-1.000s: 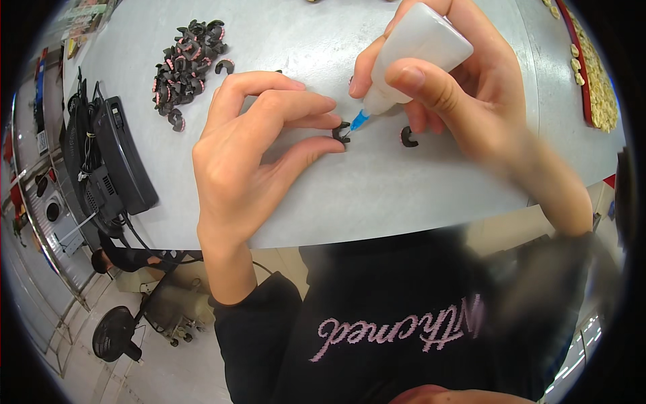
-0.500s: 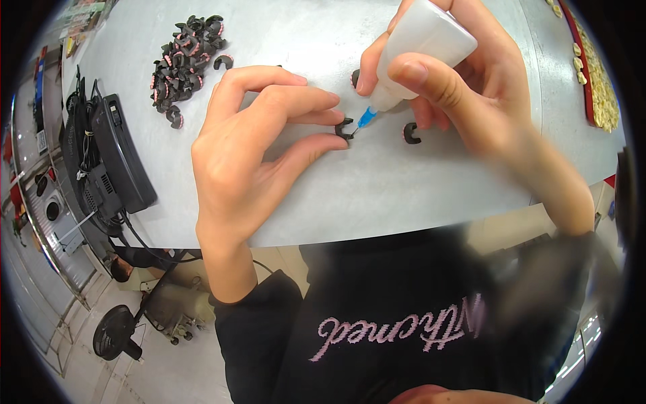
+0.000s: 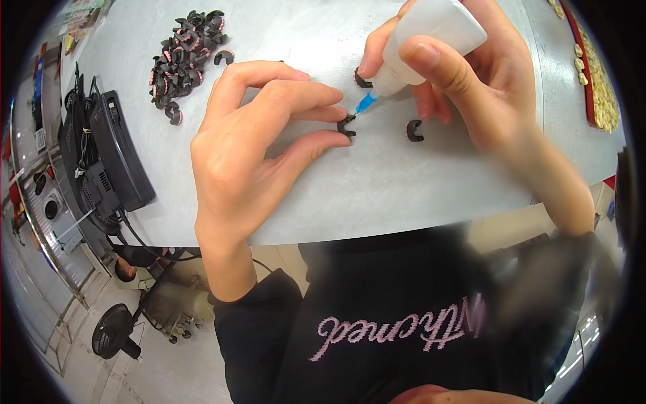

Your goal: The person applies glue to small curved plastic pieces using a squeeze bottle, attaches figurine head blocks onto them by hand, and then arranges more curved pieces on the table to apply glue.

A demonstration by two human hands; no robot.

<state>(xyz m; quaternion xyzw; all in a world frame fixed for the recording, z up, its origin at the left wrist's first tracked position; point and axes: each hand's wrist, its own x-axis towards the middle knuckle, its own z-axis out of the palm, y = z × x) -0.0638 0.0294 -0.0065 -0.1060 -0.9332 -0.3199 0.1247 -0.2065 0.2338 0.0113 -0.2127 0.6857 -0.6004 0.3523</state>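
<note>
Between the thumb and fingertips of my left hand (image 3: 252,145) is a small black U-shaped piece (image 3: 346,126), pinched just above the table. My right hand (image 3: 471,81) is wrapped round a translucent white squeeze bottle (image 3: 431,42), tilted with its tip down to the left. Its blue needle tip (image 3: 365,103) reaches the upper arm of the held piece. Under my right fingers lies another black piece (image 3: 362,79), partly hidden. A third black piece with a pink beaded edge (image 3: 414,130) lies on the table below my right fingers.
A heap of black-and-pink curved pieces (image 3: 185,60) lies at the far left of the grey table (image 3: 323,202). Left of my arm are a black power device (image 3: 122,151) and tangled cables (image 3: 84,141). A red-edged tray of pale pieces (image 3: 599,94) stands at the right. A fan (image 3: 114,331) and a person (image 3: 126,269) are beyond the table.
The needle tip has moved up from the lower arm of the held piece to its upper arm. My right hand and the bottle shifted slightly right; my left hand stayed nearly still.
</note>
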